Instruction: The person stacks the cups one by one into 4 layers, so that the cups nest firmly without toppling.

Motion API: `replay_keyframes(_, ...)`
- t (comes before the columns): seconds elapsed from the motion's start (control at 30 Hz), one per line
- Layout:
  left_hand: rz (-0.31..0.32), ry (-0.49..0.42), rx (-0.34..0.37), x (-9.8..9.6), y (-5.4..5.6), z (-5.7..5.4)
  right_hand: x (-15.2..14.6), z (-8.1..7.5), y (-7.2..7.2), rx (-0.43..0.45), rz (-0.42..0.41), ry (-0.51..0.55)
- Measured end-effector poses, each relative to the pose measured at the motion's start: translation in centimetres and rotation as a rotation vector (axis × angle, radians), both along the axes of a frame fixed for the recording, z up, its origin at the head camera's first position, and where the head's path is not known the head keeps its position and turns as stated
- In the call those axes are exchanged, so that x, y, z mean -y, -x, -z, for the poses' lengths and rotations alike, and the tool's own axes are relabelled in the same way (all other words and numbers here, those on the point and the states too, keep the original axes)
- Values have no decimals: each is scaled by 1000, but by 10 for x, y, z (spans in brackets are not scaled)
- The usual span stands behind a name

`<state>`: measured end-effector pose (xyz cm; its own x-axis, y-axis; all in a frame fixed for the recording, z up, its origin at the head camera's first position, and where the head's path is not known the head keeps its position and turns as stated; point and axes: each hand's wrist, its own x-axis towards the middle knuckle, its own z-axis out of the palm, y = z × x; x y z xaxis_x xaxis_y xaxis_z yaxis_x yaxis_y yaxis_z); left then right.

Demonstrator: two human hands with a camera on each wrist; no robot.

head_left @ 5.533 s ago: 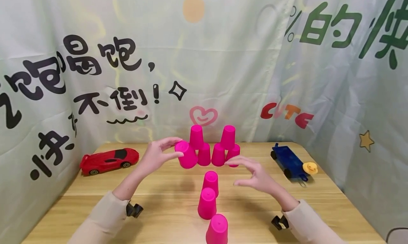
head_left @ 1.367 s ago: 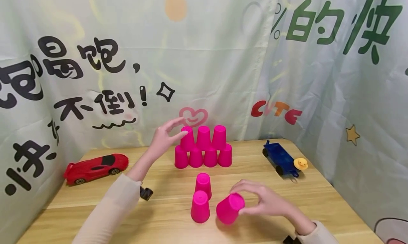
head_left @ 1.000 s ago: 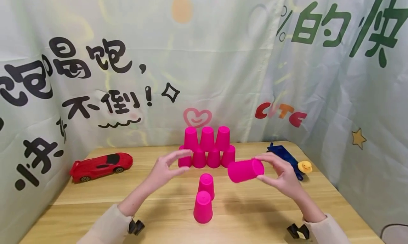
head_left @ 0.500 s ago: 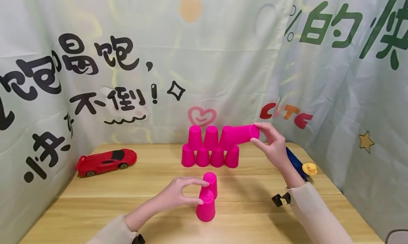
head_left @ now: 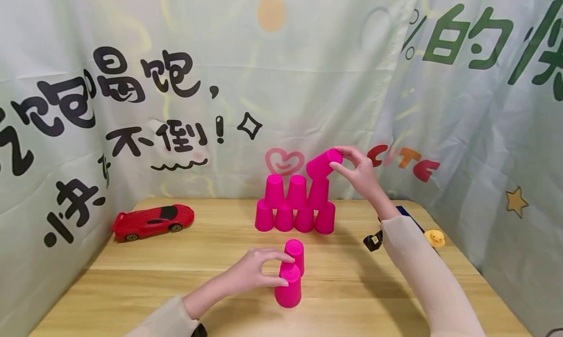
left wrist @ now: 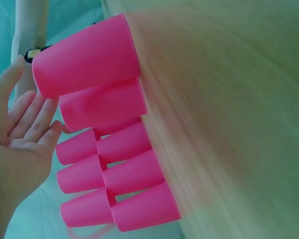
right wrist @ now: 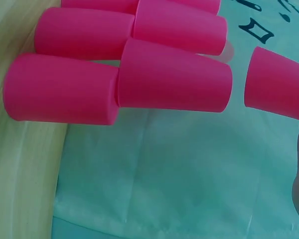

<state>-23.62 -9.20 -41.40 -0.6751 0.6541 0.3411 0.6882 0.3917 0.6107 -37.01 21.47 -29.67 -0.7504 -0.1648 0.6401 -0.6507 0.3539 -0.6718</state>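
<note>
Far left we've got the red toy car on the desk. Next, our left grip: not clenched, thumb and fingers spread about the top of the front cup; left wrist view shows a sliver of gap at the thumb, can't tell whether any finger touches. Just behind it we have the rear cup; both pink, upside down on the desk. Farther back, our stack: lower row of four inverted cups, upper row of three on top. Over the upper row's right end we see the tilted cup, mouth down-left, pinched in our right grip; right wrist view shows it apart from the cup below. Far right, blue toy cart, mostly behind our right sleeve, yellow duck at its near end.
</note>
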Motion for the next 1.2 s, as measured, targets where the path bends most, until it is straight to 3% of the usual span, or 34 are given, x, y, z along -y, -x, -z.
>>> replay_keyframes(0.27, 12, -2, -16, -2, 2, 3, 11, -18, -1, 92, 16, -151)
replay_keyframes(0.47, 5, 21, -3, -3, 4, 3, 7, -12, 25, 109, -4, -208)
replay_keyframes(0.87, -1, 12, 105, -1, 8, 6, 17, -28, 40, 217, -51, -307)
replay_keyframes(1.0, -1, 3, 146, -1, 7, 7, 21, -32, 39, 243, -44, -333)
replay_keyframes(1.2, 2, -12, 177, 0, 7, 8, 32, -45, 23, 268, -50, -374)
